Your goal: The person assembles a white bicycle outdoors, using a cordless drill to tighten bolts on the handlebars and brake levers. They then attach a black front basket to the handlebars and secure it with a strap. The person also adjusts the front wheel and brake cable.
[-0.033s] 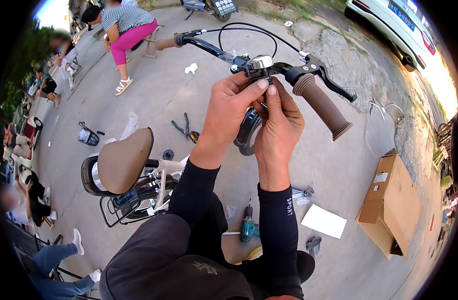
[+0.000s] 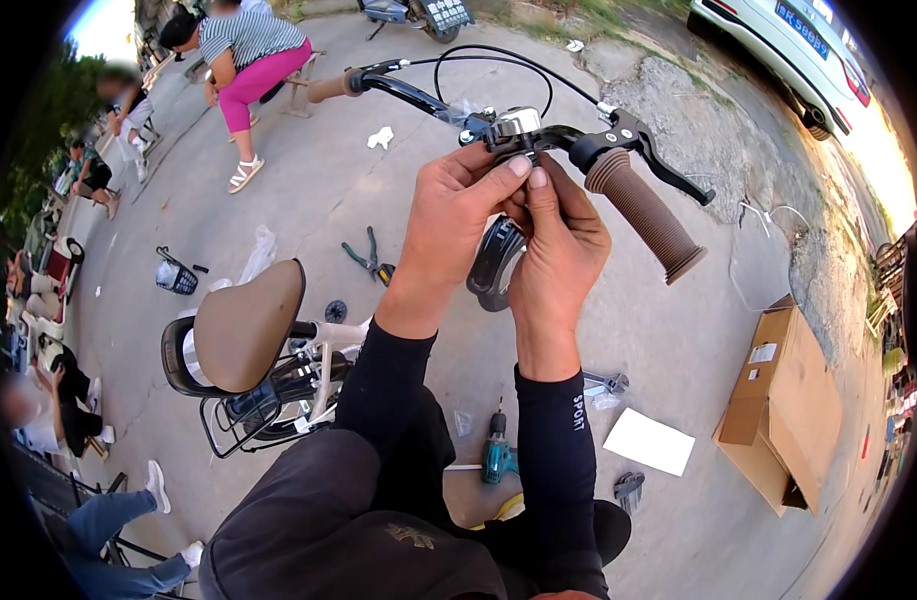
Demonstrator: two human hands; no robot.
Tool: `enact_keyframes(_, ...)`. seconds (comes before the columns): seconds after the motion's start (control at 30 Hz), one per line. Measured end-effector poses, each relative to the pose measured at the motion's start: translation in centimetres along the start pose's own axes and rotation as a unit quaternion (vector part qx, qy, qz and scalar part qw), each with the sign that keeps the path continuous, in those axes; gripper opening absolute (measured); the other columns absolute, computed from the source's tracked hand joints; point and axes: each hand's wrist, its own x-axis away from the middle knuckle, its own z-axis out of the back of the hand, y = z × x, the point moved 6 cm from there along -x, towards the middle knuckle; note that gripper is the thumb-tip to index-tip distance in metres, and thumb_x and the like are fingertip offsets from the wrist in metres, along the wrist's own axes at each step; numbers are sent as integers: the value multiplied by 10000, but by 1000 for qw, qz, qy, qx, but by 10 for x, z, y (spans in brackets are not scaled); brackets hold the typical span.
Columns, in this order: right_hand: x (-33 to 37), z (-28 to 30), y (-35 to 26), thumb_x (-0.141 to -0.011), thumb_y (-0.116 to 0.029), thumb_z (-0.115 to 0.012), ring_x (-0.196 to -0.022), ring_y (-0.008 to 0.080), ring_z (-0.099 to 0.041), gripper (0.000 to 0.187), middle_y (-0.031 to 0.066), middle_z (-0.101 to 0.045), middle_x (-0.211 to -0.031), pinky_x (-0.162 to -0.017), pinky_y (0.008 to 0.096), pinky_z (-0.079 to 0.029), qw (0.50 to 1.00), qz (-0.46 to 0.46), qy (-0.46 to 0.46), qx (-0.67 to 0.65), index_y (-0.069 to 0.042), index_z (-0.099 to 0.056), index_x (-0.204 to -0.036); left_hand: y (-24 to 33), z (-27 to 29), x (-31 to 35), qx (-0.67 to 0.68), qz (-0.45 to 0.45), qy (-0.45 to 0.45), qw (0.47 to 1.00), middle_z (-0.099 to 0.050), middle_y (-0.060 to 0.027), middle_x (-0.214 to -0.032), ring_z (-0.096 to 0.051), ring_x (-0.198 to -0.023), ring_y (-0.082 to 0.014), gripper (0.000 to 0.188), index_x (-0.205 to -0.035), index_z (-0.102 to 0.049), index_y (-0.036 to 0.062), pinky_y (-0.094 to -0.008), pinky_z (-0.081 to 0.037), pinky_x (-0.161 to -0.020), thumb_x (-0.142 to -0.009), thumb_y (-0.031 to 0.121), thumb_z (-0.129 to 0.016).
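Note:
At the middle of a black handlebar (image 2: 411, 88), a silver-topped bicycle bell (image 2: 519, 123) sits just above my fingertips. My left hand (image 2: 447, 215) and my right hand (image 2: 564, 240) meet beneath it, both closed, thumbs side by side, pinching the bell's dark clamp from below. My fingers cover most of that clamp, so any small screw there is hidden. To the right of my hands are a brown ribbed grip (image 2: 647, 215) and a black brake lever (image 2: 669, 168). Part of the front wheel (image 2: 497, 265) shows between my wrists.
A brown saddle (image 2: 249, 328) stands left of my arms. Pliers (image 2: 364, 252), a cordless drill (image 2: 497, 455), a wrench (image 2: 609, 382) and a white sheet (image 2: 649, 443) lie on the ground. An open cardboard box (image 2: 779, 405) is at right. Several people sit on the left; a white car (image 2: 779, 50) is parked far right.
My hands stay at the bell, with the thumbs shifted very slightly. The bell appears tilted a little differently. Otherwise the scene looks the same.

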Motion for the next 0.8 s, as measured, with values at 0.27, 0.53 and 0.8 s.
enact_keyframes(0.27,-9,3,0,-924,-64,-694,-723,84,-628,227,77,-701,-911,-658,213,-550,999,33,10,26,46,-693,-1122,-1,5,-13,14,17,-18,1000,-704,-82,-933,-670,-738,-139,284,-1123,-669,-25,-278,-578,-663,-972,213,-642)
enact_keyframes(0.53,-4,2,-13,-889,-36,-728,-730,85,-644,245,101,-728,-950,-666,220,-562,996,51,-26,63,57,-697,-1113,0,-3,-2,88,11,-8,996,-695,-54,-935,-645,-769,-119,240,-1094,-687,-3,-265,-567,-665,-971,199,-656)
enact_keyframes(0.8,-12,12,-19,-868,-49,-749,-644,102,-628,237,118,-728,-881,-578,222,-558,990,-2,-66,122,67,-704,-1071,-4,12,-5,14,25,-71,997,-711,-108,-1098,-680,-974,-191,221,-1133,-694,10,-360,-580,-845,-948,129,-669)
